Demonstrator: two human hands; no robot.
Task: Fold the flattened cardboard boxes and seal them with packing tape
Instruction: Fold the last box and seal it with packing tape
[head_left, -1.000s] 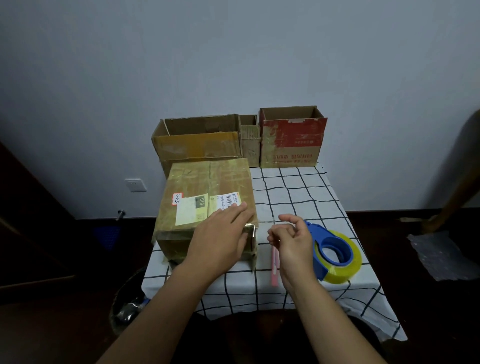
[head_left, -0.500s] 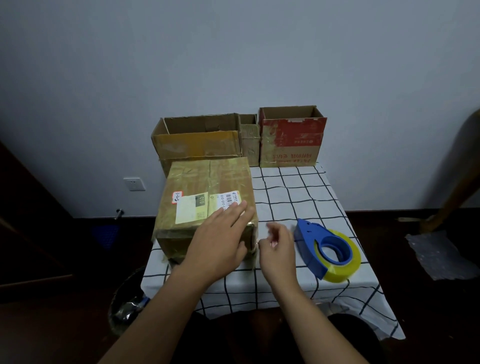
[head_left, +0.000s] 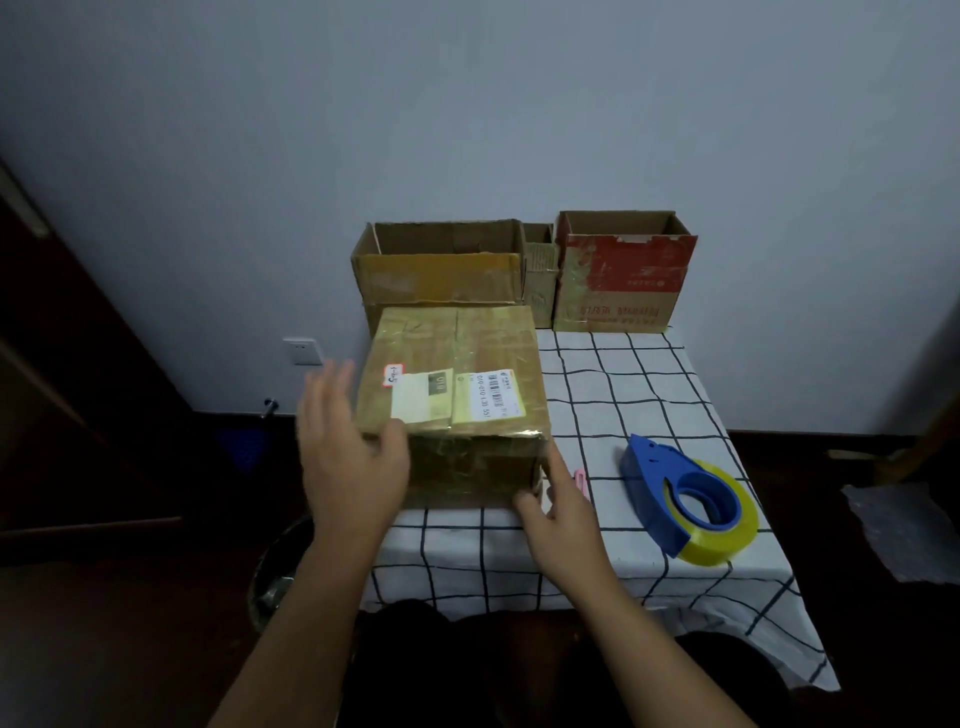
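Closed box (head_left: 457, 395) directly between both hands, long side running away. Left hand (head_left: 348, 457) open at near left corner; right hand (head_left: 558, 512) open, fingertips touching near right corner, equally close.

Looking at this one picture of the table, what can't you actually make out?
- Left hand: blurred, so contact with the sealed box is unclear.
- Pink item: mostly hidden behind the right hand.
- Label print: too small to read.
- Bin: contents too dark.
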